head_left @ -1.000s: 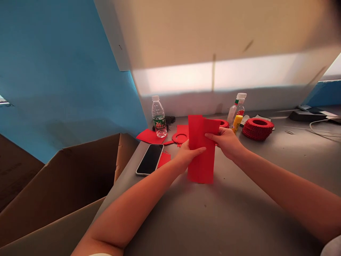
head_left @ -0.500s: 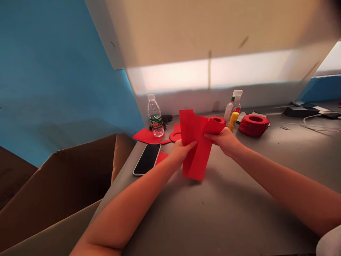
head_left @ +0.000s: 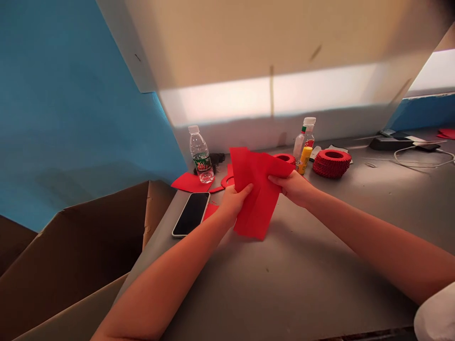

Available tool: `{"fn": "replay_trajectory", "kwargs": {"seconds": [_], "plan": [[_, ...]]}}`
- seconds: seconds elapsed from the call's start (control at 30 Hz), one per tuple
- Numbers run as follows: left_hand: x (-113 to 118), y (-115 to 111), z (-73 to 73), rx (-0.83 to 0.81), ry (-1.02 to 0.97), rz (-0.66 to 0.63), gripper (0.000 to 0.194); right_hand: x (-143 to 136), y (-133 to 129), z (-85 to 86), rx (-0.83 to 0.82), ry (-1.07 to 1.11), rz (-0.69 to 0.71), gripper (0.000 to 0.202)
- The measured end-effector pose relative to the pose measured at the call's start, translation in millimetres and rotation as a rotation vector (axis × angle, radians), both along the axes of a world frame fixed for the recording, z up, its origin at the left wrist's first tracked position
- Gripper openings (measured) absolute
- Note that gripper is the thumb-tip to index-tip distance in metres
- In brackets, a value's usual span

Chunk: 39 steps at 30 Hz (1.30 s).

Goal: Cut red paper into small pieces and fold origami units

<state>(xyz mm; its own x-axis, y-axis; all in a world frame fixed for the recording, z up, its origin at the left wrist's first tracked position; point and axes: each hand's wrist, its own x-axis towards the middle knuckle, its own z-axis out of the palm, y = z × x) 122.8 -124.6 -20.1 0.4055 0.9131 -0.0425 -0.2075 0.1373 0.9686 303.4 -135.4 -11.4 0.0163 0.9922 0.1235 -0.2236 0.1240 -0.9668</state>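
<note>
A piece of red paper [head_left: 258,199] with creases is held up above the grey table between both hands. My left hand [head_left: 232,202] pinches its left side, thumb on the near face. On the upper right side, my right hand [head_left: 293,184] grips the paper with its thumb in front; the other fingers are mostly hidden behind it. Beyond the paper lie a red ring [head_left: 227,181] and a stack of red rings [head_left: 284,157], both partly covered. A larger stack of red scalloped rings [head_left: 332,163] sits to the right.
A phone [head_left: 192,214] lies near the table's left edge, beside a water bottle [head_left: 202,158] and red sheet [head_left: 188,182]. A yellow glue stick [head_left: 304,160] stands by small bottles [head_left: 309,130]. An open cardboard box [head_left: 103,246] adjoins the table; cables [head_left: 408,163] lie far right.
The red paper's panels have spread wider, and the gap between its two sides has closed up. Both hands keep their hold. The whole view has shifted slightly.
</note>
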Motion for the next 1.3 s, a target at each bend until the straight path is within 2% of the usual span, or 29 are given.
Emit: {"fn": "replay_trajectory", "kwargs": {"seconds": [0.17,0.27,0.4,0.6,0.8,0.93,1.07,1.17,1.3], "plan": [[-1,3,-4.3,0.018,0.044,0.095,0.036,3,-4,1.6,-0.043,0.036,0.166,0.03],[-1,1,-3.7,0.054,0.074,0.103,0.036,2,-6,4.1,-0.049,0.036,0.2,0.03],[0,-1,-1.4,0.041,0.072,0.026,0.036,-1,-4,3.0,-0.061,0.052,0.162,0.028],[1,3,-0.5,0.075,0.043,0.011,0.036,0,2,-1.5,-0.025,0.048,-0.024,0.025],[0,-1,-1.6,0.137,0.137,-0.06,0.036,-4,0,1.5,-0.004,0.06,0.019,0.026],[1,-6,-3.5,0.223,0.291,-0.109,0.03,-17,-5,13.3,0.09,0.061,0.071,0.033],[1,-3,-2.6,0.339,0.329,-0.008,0.02,-31,-12,31.2,0.196,-0.015,0.047,0.045],[0,-1,-0.8,0.405,0.311,0.036,0.019,-36,-13,36.9,0.234,-0.026,0.069,0.053],[0,-2,-1.6,0.427,0.296,0.0,0.012,-37,-10,31.2,0.255,-0.04,0.083,0.03]]}}
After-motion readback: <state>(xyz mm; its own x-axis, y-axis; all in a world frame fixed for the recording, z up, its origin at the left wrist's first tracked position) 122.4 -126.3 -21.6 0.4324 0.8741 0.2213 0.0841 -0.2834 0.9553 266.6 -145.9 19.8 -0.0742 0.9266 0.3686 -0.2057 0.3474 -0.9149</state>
